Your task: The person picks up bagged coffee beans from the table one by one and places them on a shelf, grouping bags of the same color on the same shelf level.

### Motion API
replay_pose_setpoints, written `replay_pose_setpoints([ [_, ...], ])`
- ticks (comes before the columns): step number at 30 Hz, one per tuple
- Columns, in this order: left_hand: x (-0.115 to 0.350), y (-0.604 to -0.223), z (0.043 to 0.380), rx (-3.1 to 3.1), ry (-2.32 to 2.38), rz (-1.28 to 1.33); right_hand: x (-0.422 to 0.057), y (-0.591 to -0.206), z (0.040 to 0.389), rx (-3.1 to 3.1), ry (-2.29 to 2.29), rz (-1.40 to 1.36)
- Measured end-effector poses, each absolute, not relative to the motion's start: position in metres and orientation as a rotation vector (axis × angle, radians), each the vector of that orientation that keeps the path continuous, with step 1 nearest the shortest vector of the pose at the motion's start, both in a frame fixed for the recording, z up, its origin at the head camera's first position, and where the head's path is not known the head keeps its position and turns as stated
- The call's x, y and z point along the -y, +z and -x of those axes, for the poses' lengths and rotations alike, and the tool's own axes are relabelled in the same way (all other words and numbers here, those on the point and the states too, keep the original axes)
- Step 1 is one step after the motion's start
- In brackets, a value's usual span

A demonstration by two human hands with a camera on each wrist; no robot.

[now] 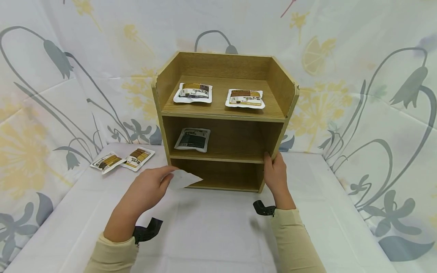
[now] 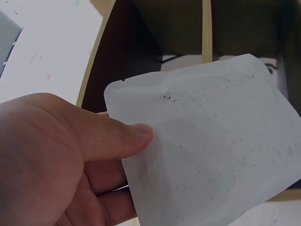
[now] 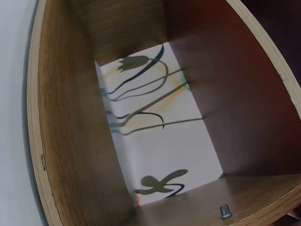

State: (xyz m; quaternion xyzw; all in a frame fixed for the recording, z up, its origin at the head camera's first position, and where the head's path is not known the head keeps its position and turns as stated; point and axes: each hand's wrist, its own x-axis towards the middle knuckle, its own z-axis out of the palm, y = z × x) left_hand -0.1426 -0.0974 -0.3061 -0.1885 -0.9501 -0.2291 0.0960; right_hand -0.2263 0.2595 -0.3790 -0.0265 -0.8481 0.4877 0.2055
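Observation:
My left hand pinches a white pouch by one edge, thumb on top and fingers beneath. Its plain, lightly speckled side faces the left wrist camera. In the head view the pouch is in front of the bottom compartment of a wooden shelf, near its left side. On the other side, my right hand grips the shelf's right side panel low down, with the thumb at the front edge. The right wrist view looks into a compartment with a metal peg near one edge.
Two brown-and-white pouches, one left and one right, lie on the top board. A dark-labelled pouch lies on the middle board. Two more pouches overlap on the white-covered table at the left. Patterned cloth hangs behind.

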Motion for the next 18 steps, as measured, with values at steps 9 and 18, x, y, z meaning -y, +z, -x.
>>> replay_pose_setpoints([
  [9, 0.079, -0.305, 0.145, 2.835, -0.698, 0.604, -0.26, -0.378, 0.226, 2.367, 1.362, 0.073],
  [18, 0.06, -0.301, 0.145, 2.819, -0.704, 0.643, -0.259, -0.377, 0.225, 2.363, 1.362, 0.069],
])
